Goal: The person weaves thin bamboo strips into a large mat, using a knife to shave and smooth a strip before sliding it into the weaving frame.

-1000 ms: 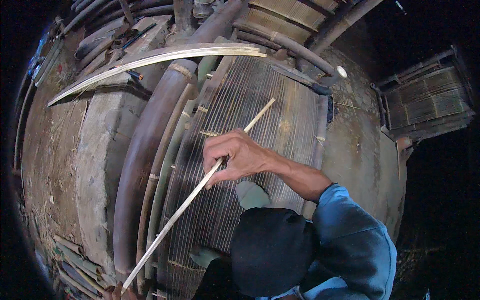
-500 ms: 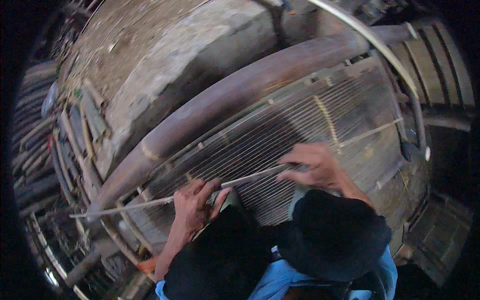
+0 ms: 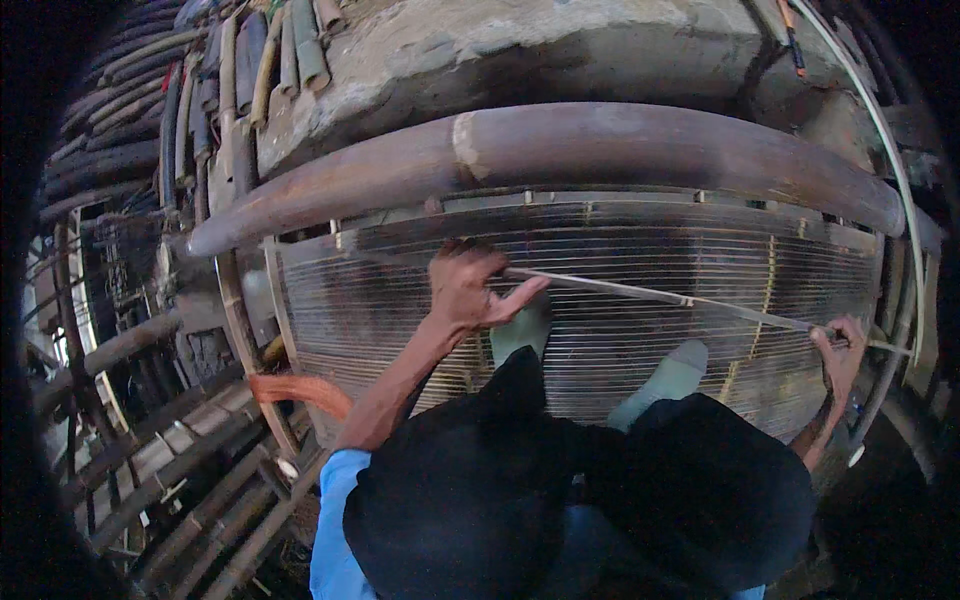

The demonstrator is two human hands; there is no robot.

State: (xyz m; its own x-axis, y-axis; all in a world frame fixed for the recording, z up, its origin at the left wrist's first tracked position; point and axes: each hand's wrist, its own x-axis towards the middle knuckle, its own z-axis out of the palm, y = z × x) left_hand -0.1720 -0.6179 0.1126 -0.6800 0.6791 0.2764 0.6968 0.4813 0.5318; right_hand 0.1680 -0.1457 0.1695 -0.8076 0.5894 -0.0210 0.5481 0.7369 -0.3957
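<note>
A long, thin, pale bamboo strip (image 3: 645, 291) stretches slantwise between my two hands, over a wide panel of closely spaced slats (image 3: 610, 380). My left hand (image 3: 470, 285) is closed on the strip near the panel's middle, thumb pointing right. Farther right, my right hand (image 3: 842, 345) pinches the strip between thumb and fingers, with a short end poking out past it. Whether the strip runs on left of my left hand cannot be made out. My feet in pale socks, such as the right sock (image 3: 665, 380), show below the strip.
A thick brown bamboo pole (image 3: 620, 145) lies along the panel's far side, before a rough concrete ledge (image 3: 540, 50). Stacked bamboo lengths (image 3: 240, 70) fill the far left. An orange band (image 3: 300, 392) sits beside my left forearm. A pale curved rod (image 3: 890, 130) stands at the right.
My view has turned, so the pole and panel now lie level. My hands have moved well apart along the strip, the right one out to the panel's right edge.
</note>
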